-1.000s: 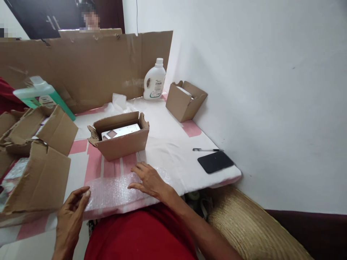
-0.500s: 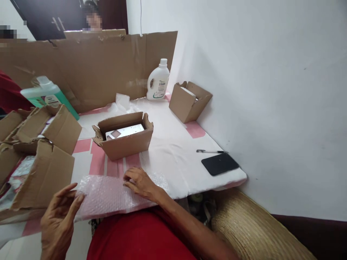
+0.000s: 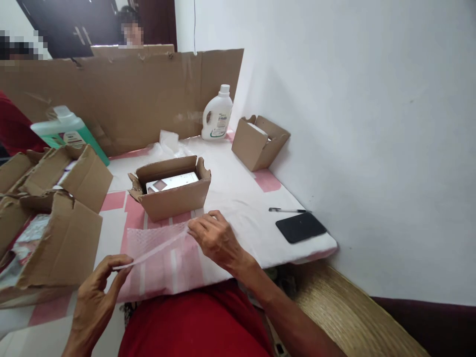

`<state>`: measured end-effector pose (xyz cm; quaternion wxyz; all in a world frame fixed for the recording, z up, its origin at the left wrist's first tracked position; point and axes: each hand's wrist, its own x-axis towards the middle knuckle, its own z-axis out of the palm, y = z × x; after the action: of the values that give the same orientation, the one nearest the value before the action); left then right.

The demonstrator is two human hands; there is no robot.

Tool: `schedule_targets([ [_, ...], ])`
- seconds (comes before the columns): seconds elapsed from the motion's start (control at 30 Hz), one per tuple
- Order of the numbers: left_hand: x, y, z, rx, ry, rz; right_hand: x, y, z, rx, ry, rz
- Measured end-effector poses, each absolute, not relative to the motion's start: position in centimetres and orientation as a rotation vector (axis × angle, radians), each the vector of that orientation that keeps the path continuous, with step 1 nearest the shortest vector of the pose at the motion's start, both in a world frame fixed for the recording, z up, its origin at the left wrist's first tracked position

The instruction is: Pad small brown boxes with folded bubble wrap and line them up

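A sheet of clear bubble wrap (image 3: 158, 243) is stretched between my two hands just above the table's front edge. My left hand (image 3: 98, 292) pinches its near left corner between thumb and fingers. At the other end, my right hand (image 3: 215, 238) is closed on the wrap's right edge, knuckles up. Right behind the wrap stands an open cardboard box (image 3: 174, 198) with a white box (image 3: 174, 182) inside it.
Several open cardboard boxes (image 3: 70, 238) crowd the left side. A green liquid bottle (image 3: 80, 131) leans behind them. Farther back are a white jug (image 3: 217, 116) and another cardboard box (image 3: 256, 144). A pen (image 3: 286, 209) and a black pouch-like item (image 3: 300, 227) lie at right.
The bubble wrap was lying flat on the table and is now lifted and drawn taut. My right hand has moved right and up with its edge; my left hand moved slightly right.
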<state>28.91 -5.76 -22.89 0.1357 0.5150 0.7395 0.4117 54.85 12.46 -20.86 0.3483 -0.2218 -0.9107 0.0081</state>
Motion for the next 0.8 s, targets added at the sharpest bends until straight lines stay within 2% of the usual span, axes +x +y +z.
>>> schedule_targets([
  [0.17,29.2,-5.0,-23.4,1.817,2.129,1.206,56.9,11.8,-21.0,-0.643,-2.487,-0.095],
  [0.37,29.2,-6.2,-27.0,2.162,1.947,1.046,58.8,10.1,-24.8,-0.815,-2.762,0.235],
  [0.57,28.7,-7.4,-27.8,2.284,1.975,0.899,58.9,9.8,-25.1,-1.103,-2.721,0.364],
  [0.8,28.1,-6.5,-26.8,2.383,1.969,0.939,56.1,10.7,-25.7,-0.942,-2.806,0.358],
])
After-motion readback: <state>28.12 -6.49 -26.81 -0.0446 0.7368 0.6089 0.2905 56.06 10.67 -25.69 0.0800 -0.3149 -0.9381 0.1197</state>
